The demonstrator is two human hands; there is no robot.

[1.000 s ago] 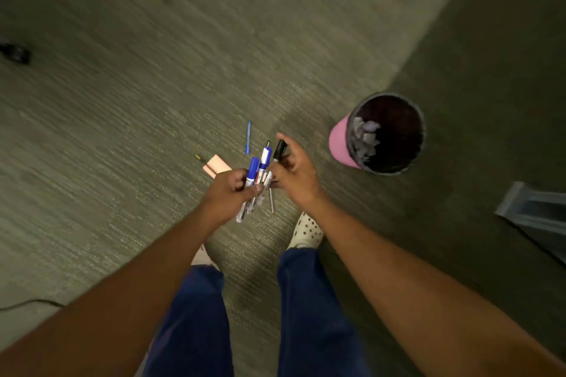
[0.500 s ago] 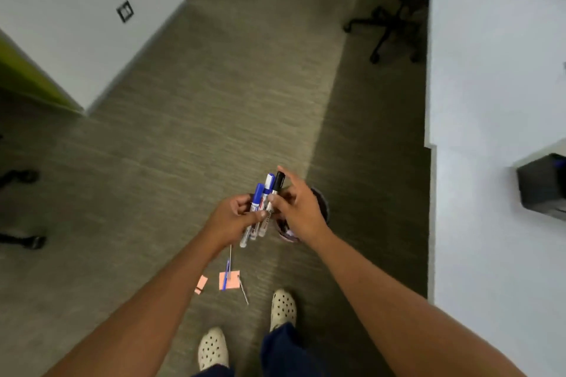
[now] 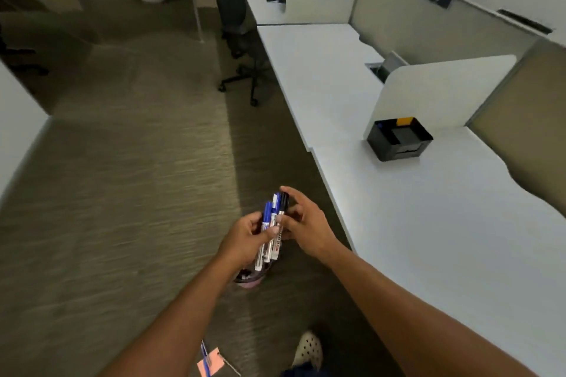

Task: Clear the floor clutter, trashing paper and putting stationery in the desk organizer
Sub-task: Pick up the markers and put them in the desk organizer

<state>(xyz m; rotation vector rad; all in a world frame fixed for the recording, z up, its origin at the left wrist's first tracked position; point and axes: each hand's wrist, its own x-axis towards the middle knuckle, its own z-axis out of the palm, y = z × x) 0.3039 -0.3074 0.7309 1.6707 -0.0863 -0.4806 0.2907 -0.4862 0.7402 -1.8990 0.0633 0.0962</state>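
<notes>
Above the carpet (image 3: 128, 193), mid-frame: left hand (image 3: 245, 239) wrapped round a bundle of markers (image 3: 272, 229), caps up, two blue and one black, fingers curled on the barrels, thumb across the front. Right hand (image 3: 306, 226) just beside, fingertips touching the black cap, half-curled; real pinch or only steadying, cannot tell. Directly below the bundle, pink bin (image 3: 248, 280) on the floor, mostly hidden by the left wrist, contents unreadable. Desk organizer (image 3: 398, 139), black, several compartments, on the white table (image 3: 444, 239) against a divider panel (image 3: 438, 92), well apart from the hands, ahead and to the right. Step in hand, judging by the task: carry the markers over and drop them in. Best done by keeping the bundle squared in one hand, freeing the other to steady the organizer, and lowering the markers upright into a tall slot rather than tossing, since loose barrels likely roll on that smooth top. Which slot is deep enough: not resolvable, interior dark, something yellow at the back rim. Still on the floor at bottom edge: orange sticky note (image 3: 211, 363) with a blue pen (image 3: 205, 356) across it and a thin stick-like item beside, partly cut off. One shoe (image 3: 307, 349) visible, the other out of frame. Office chair (image 3: 235, 24) beyond, blurred.
</notes>
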